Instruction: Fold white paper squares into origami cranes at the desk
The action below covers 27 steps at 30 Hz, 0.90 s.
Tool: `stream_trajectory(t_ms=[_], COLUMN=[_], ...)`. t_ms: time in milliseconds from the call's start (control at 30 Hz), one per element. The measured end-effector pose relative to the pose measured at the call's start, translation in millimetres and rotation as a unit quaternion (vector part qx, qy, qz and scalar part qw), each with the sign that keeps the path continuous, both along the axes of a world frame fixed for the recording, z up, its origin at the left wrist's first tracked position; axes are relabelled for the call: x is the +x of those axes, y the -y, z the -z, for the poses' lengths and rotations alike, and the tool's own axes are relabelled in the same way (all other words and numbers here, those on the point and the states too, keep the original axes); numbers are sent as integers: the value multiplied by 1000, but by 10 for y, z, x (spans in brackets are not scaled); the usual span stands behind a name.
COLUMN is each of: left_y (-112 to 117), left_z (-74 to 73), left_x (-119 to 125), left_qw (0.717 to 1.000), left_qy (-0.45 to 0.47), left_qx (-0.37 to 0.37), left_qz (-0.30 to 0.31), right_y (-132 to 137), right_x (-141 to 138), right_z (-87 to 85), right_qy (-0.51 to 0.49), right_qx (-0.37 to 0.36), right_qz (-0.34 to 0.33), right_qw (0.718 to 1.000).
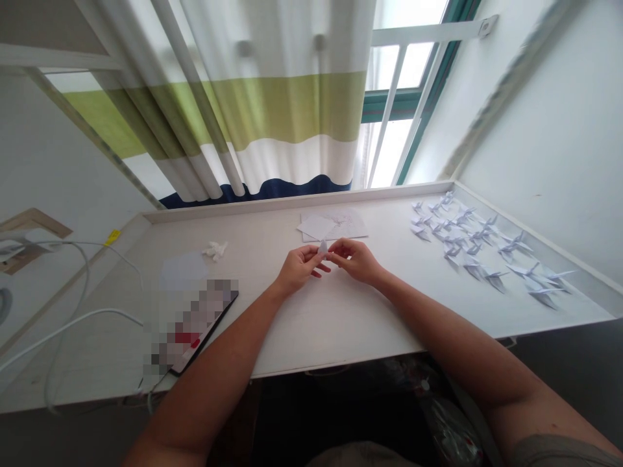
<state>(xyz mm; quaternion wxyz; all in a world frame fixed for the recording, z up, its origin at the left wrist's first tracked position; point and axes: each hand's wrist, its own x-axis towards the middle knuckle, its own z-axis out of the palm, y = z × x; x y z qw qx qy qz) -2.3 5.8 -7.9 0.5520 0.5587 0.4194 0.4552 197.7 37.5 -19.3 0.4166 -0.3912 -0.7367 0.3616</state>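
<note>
While the left hand (296, 269) and right hand (355, 259) grip the folded paper (322, 248): Desk Layout

Where the white desk (335, 324) begins at the left, a white cable (73, 322) crosses its end and runs toward a black-edged device (192, 324), whose face is pixelated. Above the device lie a translucent sheet (185, 271) and, just beside it, a crumpled white paper (214, 250).

At centre, the left hand closes in a narrow pinch on the folded paper, which stands small and pointed between both hands, above the desk surface. The right hand holds the opposite side in an equally narrow fingertip pinch.

Beyond the hands rests a stack of white paper squares (333, 224). Farther right, numerous white origami cranes (467, 243) stand in loose rows, wings spread, well apart from the hands.
</note>
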Motion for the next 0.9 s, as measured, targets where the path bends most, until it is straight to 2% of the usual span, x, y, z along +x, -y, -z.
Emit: stream_trajectory(t_ms=[333, 600, 900], left_y=[8, 1, -36], left_z=[-12, -26, 34], left_x=[7, -13, -48], left_qw=[1000, 999, 999], left_qy=[1, 4, -13], left_qx=[7, 14, 10], left_qz=[-9, -46, -45], right_y=[-1, -81, -97], right_x=[-15, -117, -148], right_z=[-4, -147, 37], right_qy=[-14, 12, -19], right_qx=[2, -8, 3], right_qz=[1, -10, -6], right_qw=[1000, 1000, 1000])
